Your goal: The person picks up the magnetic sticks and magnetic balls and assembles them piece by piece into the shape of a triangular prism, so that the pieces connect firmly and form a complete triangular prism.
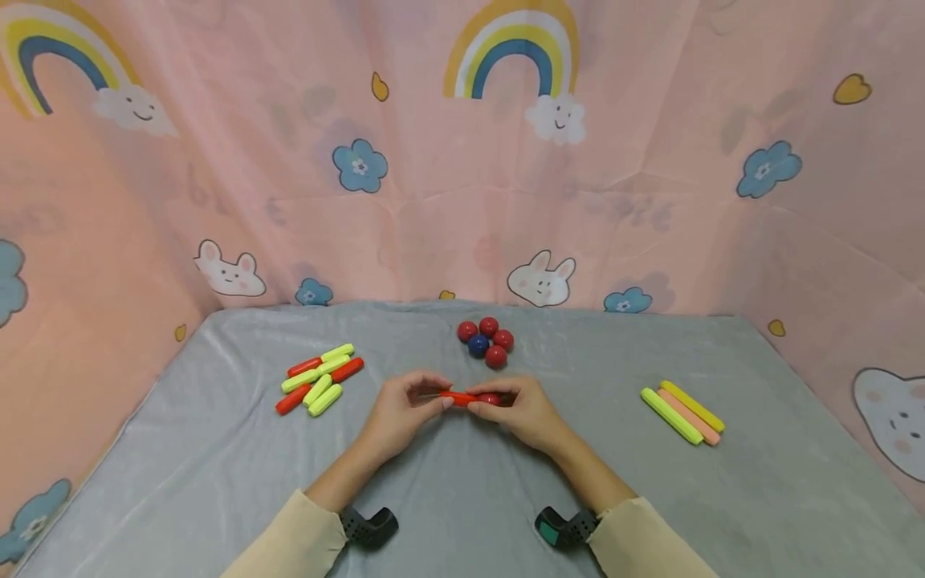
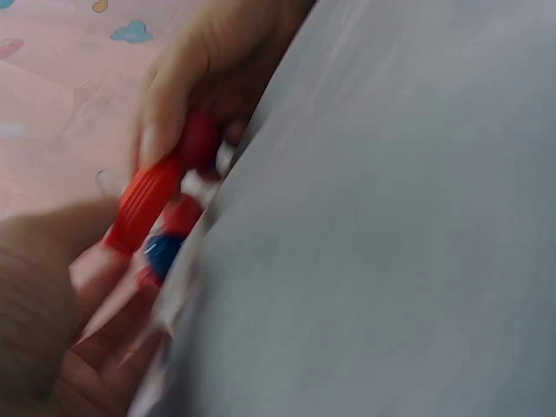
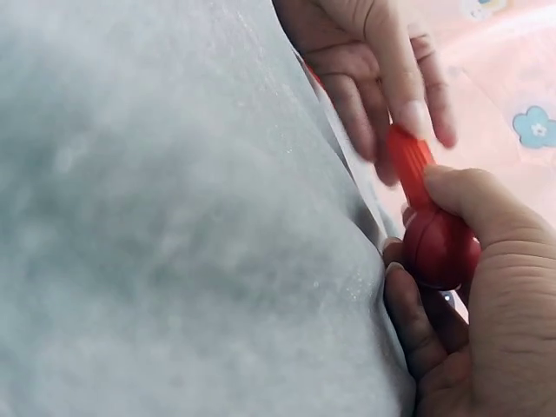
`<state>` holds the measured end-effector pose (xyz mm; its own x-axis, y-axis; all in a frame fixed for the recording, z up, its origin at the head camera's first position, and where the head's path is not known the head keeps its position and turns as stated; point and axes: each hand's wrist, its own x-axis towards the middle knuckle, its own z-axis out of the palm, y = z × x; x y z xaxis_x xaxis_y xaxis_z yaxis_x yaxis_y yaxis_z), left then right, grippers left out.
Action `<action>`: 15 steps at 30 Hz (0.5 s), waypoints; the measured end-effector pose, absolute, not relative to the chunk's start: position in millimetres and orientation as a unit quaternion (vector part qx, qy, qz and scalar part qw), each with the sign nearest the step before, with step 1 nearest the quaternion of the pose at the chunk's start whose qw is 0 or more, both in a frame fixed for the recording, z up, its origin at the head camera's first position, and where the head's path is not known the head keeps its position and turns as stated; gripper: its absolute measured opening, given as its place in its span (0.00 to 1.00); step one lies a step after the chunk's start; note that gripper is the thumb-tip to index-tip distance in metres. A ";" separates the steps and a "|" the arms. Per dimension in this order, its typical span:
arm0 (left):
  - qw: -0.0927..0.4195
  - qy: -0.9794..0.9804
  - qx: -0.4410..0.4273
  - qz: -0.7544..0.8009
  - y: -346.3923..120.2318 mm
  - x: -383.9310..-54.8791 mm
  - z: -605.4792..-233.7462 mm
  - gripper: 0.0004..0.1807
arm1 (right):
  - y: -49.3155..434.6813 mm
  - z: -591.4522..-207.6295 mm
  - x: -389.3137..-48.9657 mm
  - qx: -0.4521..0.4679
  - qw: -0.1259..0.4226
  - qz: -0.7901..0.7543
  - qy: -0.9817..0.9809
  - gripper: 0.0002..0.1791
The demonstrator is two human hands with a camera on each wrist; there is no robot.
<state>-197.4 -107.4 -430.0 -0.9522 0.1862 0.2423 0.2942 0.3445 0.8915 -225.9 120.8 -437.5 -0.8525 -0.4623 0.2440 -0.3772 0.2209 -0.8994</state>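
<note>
The left hand [image 1: 405, 408] pinches a red stick [image 1: 457, 398] at its nine-o'clock end while the right hand [image 1: 523, 409] clamps its three-o'clock end against a red ball [image 1: 490, 399], seemingly for alignment, with the ball cluster [image 1: 480, 346] near, toward one o'clock.

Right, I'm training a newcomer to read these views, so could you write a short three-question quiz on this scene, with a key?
1. Count: in the head view, how many balls of each colour lie in the cluster on the grey cloth?
2. True or false: the three long sticks lie on the person's right.
3. Multiple choice: along with the red stick, what does the right hand hold?
A) a yellow stick
B) a red ball
C) a peach stick

Key:
1. Four red, one blue.
2. True.
3. B.
</note>
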 end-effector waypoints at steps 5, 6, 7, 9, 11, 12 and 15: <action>0.106 -0.893 -0.110 -0.424 -129.2 -199.2 -408.3 0.13 | 121.2 -437.1 -225.5 -0.241 0.038 -0.567 0.787 0.11; 0.114 -0.900 -0.097 -0.410 -135.5 -199.4 -402.6 0.13 | 120.9 -436.9 -225.5 -0.235 0.040 -0.567 0.788 0.11; 0.119 -0.905 -0.087 -0.399 -141.4 -199.8 -397.0 0.13 | 120.9 -436.5 -225.5 -0.230 0.042 -0.566 0.790 0.11; 0.121 -0.918 -0.068 -0.372 -153.0 -200.3 -387.8 0.14 | 120.8 -436.1 -225.8 -0.227 0.046 -0.567 0.791 0.12; 0.114 -0.928 -0.059 -0.349 -163.4 -200.9 -381.7 0.14 | 120.8 -435.6 -225.7 -0.223 0.048 -0.566 0.792 0.12; 0.109 -0.933 -0.056 -0.339 -168.0 -201.0 -379.2 0.14 | 120.9 -435.3 -225.6 -0.221 0.048 -0.566 0.792 0.12; 0.097 -0.941 -0.054 -0.319 -179.8 -200.9 -373.7 0.14 | 121.2 -434.8 -225.6 -0.217 0.047 -0.568 0.792 0.12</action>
